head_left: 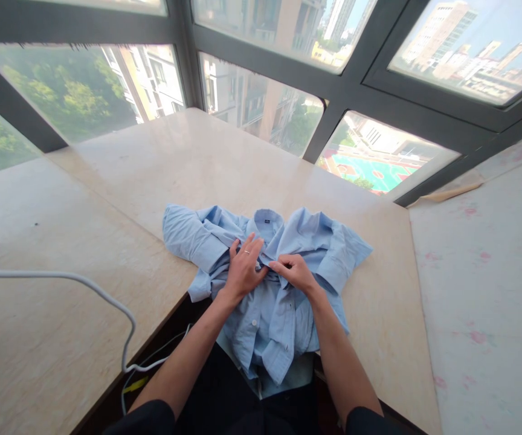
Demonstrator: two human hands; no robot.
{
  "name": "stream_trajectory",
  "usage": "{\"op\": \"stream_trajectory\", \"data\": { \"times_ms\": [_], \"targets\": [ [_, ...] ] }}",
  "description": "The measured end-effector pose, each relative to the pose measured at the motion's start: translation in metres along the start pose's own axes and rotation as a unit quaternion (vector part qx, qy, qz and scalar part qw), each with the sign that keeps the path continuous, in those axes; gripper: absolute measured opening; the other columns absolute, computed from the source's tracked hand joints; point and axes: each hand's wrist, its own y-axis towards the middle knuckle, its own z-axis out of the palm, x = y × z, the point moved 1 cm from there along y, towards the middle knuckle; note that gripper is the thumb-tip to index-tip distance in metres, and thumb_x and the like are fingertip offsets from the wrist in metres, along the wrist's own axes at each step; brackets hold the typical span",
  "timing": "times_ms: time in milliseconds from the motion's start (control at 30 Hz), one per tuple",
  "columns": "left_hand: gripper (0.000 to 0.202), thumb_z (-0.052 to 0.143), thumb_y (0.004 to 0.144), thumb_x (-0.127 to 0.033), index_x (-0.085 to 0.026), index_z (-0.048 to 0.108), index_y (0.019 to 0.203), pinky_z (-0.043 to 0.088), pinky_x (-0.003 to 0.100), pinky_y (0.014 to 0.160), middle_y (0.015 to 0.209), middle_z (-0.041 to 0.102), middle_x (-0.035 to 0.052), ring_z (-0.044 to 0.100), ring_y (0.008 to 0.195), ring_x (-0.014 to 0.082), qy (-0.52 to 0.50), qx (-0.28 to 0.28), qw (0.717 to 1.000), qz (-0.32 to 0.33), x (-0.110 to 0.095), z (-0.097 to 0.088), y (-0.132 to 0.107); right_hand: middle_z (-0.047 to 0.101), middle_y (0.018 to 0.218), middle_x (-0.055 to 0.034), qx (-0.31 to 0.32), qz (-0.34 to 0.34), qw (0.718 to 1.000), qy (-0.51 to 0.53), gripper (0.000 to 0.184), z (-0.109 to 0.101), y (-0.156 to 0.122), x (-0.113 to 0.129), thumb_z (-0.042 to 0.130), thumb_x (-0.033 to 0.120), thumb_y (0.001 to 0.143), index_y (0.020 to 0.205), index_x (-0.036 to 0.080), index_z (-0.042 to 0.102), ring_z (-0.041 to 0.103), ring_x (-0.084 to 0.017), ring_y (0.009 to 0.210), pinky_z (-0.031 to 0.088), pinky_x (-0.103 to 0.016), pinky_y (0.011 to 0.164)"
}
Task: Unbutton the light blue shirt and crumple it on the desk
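In the middle of the frame: a light-blue button-up shirt (pixel 265 302) lies bunched on the bench, collar (pixel 267 225) towards the windows, lower front hanging over the near edge.
Left hand: it (pixel 245 266) rests on the shirt just below the collar, fingers extended and a little spread, a ring (pixel 246 252) on one; whether its thumb grips cloth I cannot tell.
Right hand: just beside the left, this one (pixel 293 272) has its fingers curled, thumb and forefinger pinching the shirt's front edge.
Shirt details: a small dark label (pixel 267 221) shows inside the collar; a pale button (pixel 254 323) sits on the lower front; the sleeves lie folded out to either side.
Bench: a beige, marbled top (pixel 120 175) spreads across the frame.
Lower left: a white cable (pixel 100 291) curves over the bench and its edge, near a yellow piece (pixel 135 385) in the dark gap.
Upper frame: grey window frames (pixel 189 60) cross the view; trees (pixel 80 103), tall buildings and a green sports court (pixel 379 173) show through the glass.
Right side: floral wallpaper (pixel 483 290) covers the wall.
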Motion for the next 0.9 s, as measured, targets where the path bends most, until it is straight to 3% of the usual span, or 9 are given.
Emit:
{"op": "stream_trajectory", "data": {
  "times_ms": [100,233,333,433,567,700,900],
  "targets": [
    [0.035,0.060,0.081,-0.019,-0.015,0.059,0.117,0.019,0.044,0.111,0.112,0.066,0.0079,0.056,0.115,0.0227,-0.013,0.013,0.999,-0.033,0.005,0.005,0.001,0.044,0.057,0.0022,-0.055,0.026,0.994,-0.093,0.034,0.002,0.001,0.009,0.065,0.047,0.082,0.073,0.015,0.058,0.039,-0.010,0.056,0.031,-0.025,0.057],
    [0.024,0.062,0.080,-0.016,-0.019,0.067,0.104,0.029,0.040,0.101,0.092,0.068,0.0023,0.060,0.094,0.0191,-0.019,-0.004,0.998,-0.068,0.008,0.005,0.002,0.060,0.088,-0.0049,-0.152,-0.089,0.953,-0.245,0.017,0.006,0.002,0.034,0.067,0.027,0.083,0.096,0.016,0.064,0.053,-0.018,0.087,0.040,-0.031,0.083],
    [0.018,0.061,0.084,-0.020,-0.020,0.069,0.100,0.033,0.038,0.092,0.088,0.067,0.0021,0.059,0.088,0.0189,-0.045,-0.014,0.997,-0.066,0.008,0.002,0.002,0.059,0.109,-0.0081,-0.153,-0.150,0.926,-0.310,0.026,0.013,0.002,0.050,0.067,0.031,0.084,0.106,0.020,0.065,0.051,-0.022,0.103,0.038,-0.036,0.092],
    [0.026,0.058,0.084,-0.017,-0.018,0.065,0.109,0.034,0.036,0.090,0.091,0.067,0.0034,0.059,0.087,0.0174,-0.087,-0.043,0.993,-0.070,0.012,0.002,0.000,0.062,0.100,-0.0071,-0.116,-0.126,0.928,-0.331,0.025,0.019,0.007,0.053,0.069,0.037,0.083,0.100,0.019,0.066,0.055,-0.022,0.096,0.040,-0.035,0.084],
    [0.039,0.065,0.080,-0.022,-0.016,0.058,0.118,0.034,0.036,0.094,0.093,0.066,0.0031,0.060,0.087,0.0160,-0.138,-0.074,0.984,-0.083,0.017,0.005,-0.002,0.066,0.092,-0.0034,-0.105,-0.091,0.955,-0.261,0.009,0.017,0.012,0.039,0.062,0.025,0.089,0.094,0.018,0.067,0.060,-0.017,0.088,0.041,-0.028,0.079],
    [0.041,0.068,0.080,-0.025,-0.018,0.057,0.119,0.034,0.035,0.094,0.094,0.066,0.0021,0.060,0.087,0.0154,-0.164,-0.076,0.981,-0.071,0.014,0.004,0.000,0.068,0.093,-0.0025,-0.115,-0.054,0.982,-0.141,0.012,0.012,0.014,0.028,0.059,0.025,0.090,0.093,0.017,0.068,0.062,-0.015,0.087,0.042,-0.025,0.080],
    [0.017,0.064,0.083,-0.021,-0.019,0.063,0.099,0.034,0.034,0.090,0.093,0.067,0.0010,0.060,0.086,0.0148,-0.171,-0.085,0.980,-0.062,0.008,-0.002,0.002,0.065,0.078,-0.0021,-0.093,0.053,0.994,0.032,0.025,0.012,0.016,0.021,0.058,0.037,0.085,0.085,0.014,0.067,0.056,-0.014,0.071,0.040,-0.025,0.069]
  ]
}}
